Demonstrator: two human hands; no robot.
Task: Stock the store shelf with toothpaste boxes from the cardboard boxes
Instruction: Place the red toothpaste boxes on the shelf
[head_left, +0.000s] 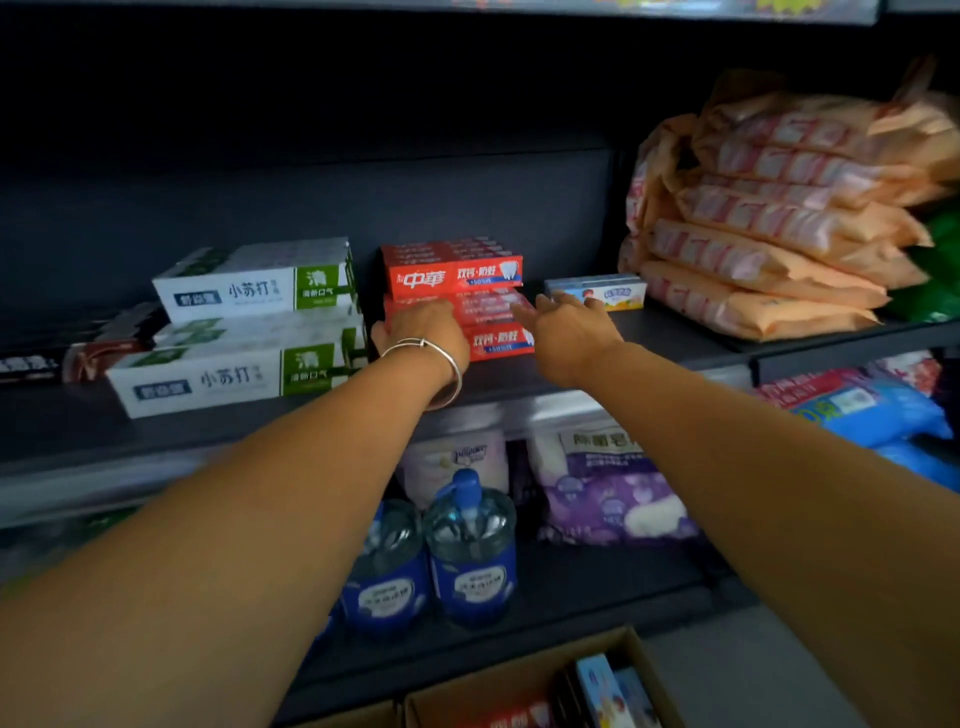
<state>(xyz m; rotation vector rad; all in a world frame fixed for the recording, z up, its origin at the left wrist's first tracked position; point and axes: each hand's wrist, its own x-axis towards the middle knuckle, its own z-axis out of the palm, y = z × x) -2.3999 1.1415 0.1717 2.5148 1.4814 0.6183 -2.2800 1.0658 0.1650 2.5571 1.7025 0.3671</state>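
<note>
The left hand (423, 332) covers the near end of the middle red toothpaste boxes (467, 306), its fingertips out of sight. At 6 o'clock the frame edge cuts the cardboard box (636, 670) (contents only partly legible). At 9 o'clock the dark boxes (78, 353) are blurred and cropped.
</note>
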